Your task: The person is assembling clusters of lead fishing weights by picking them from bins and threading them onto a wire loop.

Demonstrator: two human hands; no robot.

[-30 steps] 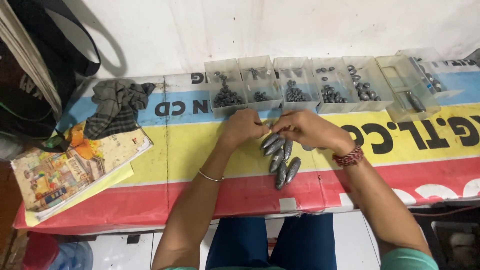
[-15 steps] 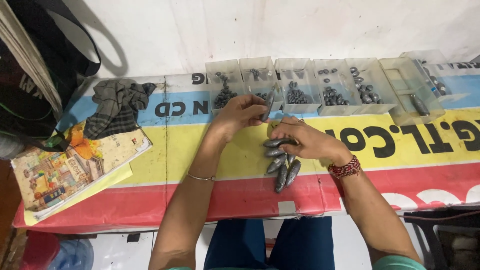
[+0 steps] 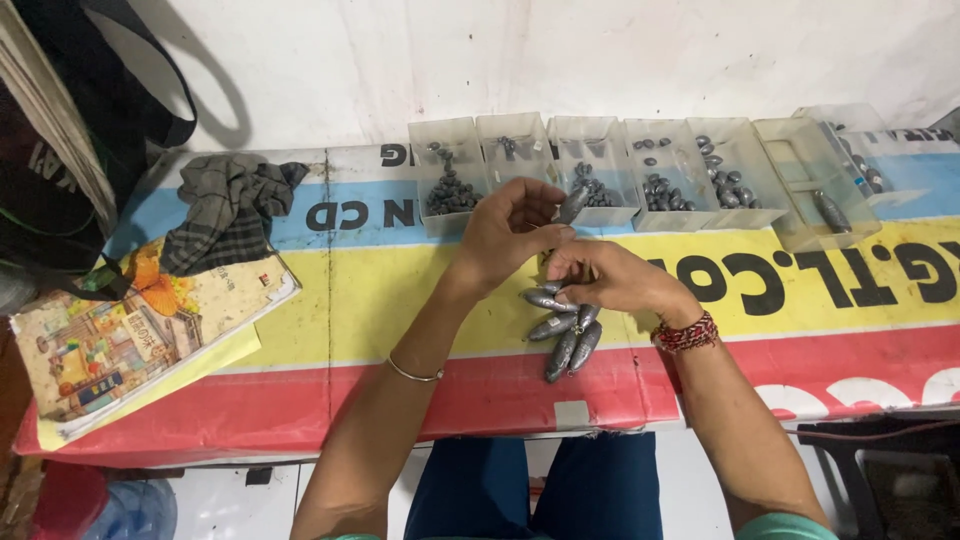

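Scene: You sit at a bench covered with a printed banner (image 3: 400, 290) in blue, yellow and red, a row of clear plastic bins (image 3: 600, 170) lined up along its far edge.
Left hand: Your left hand (image 3: 505, 235), just in front of the bins, pinches one grey teardrop sinker (image 3: 573, 203) between fingertips, lifted off the banner and tilted toward the bins.
Right hand: Your right hand (image 3: 615, 280), a little nearer you than the bins, is curled over the top of the sinker pile; whether it grips one there cannot be told.
Pile: Five or so large sinkers (image 3: 565, 335) lie loose on the yellow band, well short of the bins.
Progress: By the look of it, partly through: the bins already hold small weights, most far from full, while the loose pile is yet to be handled.
Elsewhere: A checked cloth (image 3: 230, 205) and a picture book (image 3: 130, 340) lie far left of the bins.
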